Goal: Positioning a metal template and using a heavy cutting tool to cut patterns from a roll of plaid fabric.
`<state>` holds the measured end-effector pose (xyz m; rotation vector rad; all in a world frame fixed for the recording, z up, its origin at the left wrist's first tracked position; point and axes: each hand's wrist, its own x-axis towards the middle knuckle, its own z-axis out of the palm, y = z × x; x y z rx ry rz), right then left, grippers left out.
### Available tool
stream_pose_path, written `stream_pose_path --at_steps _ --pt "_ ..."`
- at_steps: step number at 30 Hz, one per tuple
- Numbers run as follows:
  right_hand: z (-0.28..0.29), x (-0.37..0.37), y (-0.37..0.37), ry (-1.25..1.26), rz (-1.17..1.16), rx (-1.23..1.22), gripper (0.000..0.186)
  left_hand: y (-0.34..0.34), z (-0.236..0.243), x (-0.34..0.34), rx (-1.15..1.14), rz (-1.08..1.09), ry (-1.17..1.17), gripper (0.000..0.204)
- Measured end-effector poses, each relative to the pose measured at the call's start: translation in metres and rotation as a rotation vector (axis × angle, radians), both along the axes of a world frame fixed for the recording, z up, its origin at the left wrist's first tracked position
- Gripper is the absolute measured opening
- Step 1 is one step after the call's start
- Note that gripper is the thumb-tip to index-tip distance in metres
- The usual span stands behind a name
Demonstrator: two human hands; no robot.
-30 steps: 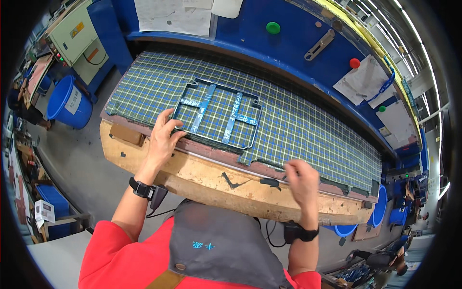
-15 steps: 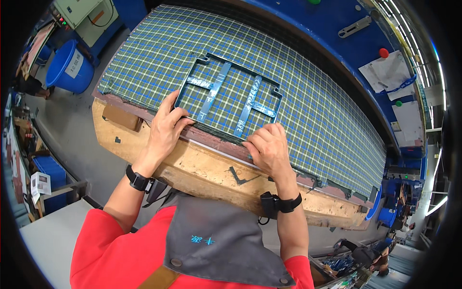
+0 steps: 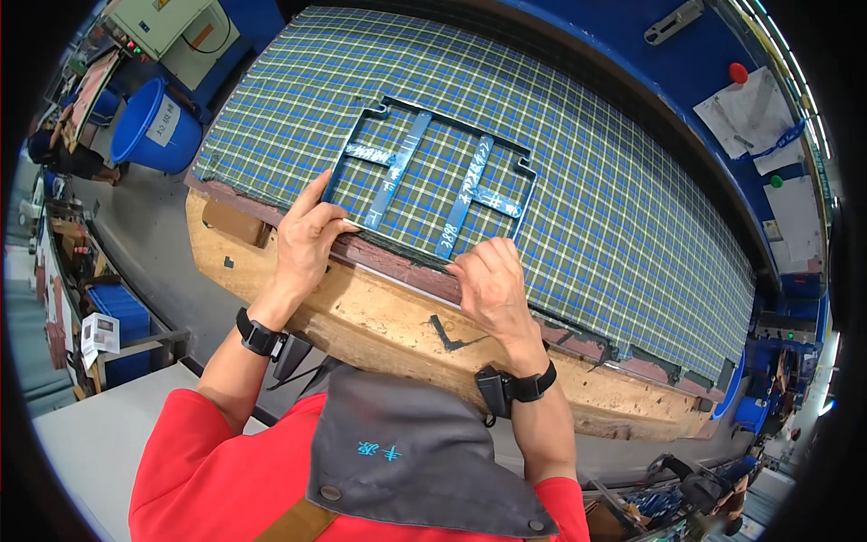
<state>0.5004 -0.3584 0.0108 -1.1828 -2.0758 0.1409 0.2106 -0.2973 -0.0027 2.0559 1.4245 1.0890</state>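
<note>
A steel-rule cutting die (image 3: 464,203), a dark rectangular frame with blue crossbars and white handwriting, lies on plaid fabric (image 3: 596,199) in green, blue and white. Its near side runs along the fabric's front edge. At the die's near left corner is my left hand (image 3: 307,239), index finger along the side wall and thumb bent in toward the near edge. My right hand (image 3: 492,285) is curled at the near right corner, thumb and fingers pinched at the rim. The exact contact under the right fingers is hidden.
The fabric lies on a reddish pad over a worn wooden table (image 3: 388,325). A brown block (image 3: 237,223) and a dark L-shaped scrap (image 3: 444,334) rest on the wood. Beyond stands a blue machine body (image 3: 623,81); a blue bin (image 3: 149,135) is at left.
My right hand has shifted slightly left along the near edge. My left hand and the die look nearly unmoved. The head view has turned a little, shifting the background rightward.
</note>
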Motion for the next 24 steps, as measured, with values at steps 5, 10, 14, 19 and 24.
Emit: stream_pose_path --at_steps 5,10,14,19,24 --pt "-0.002 0.0 0.0 0.002 0.013 0.007 0.018 -0.005 -0.003 0.001 0.024 0.024 -0.004 0.015" --pt "-0.009 0.001 -0.002 -0.009 -0.008 -0.002 0.018 -0.002 0.0 0.003 0.079 0.018 0.034 0.015" --pt "-0.013 0.003 -0.007 -0.024 -0.024 0.05 0.02 -0.006 -0.005 0.003 0.099 0.005 0.004 0.014" --pt "-0.009 0.0 -0.002 0.008 -0.053 0.138 0.018 0.001 0.009 0.007 0.055 -0.017 -0.113 0.012" --pt "-0.005 0.002 -0.01 0.003 -0.081 0.014 0.017 -0.005 0.01 0.007 0.068 -0.021 -0.06 0.011"
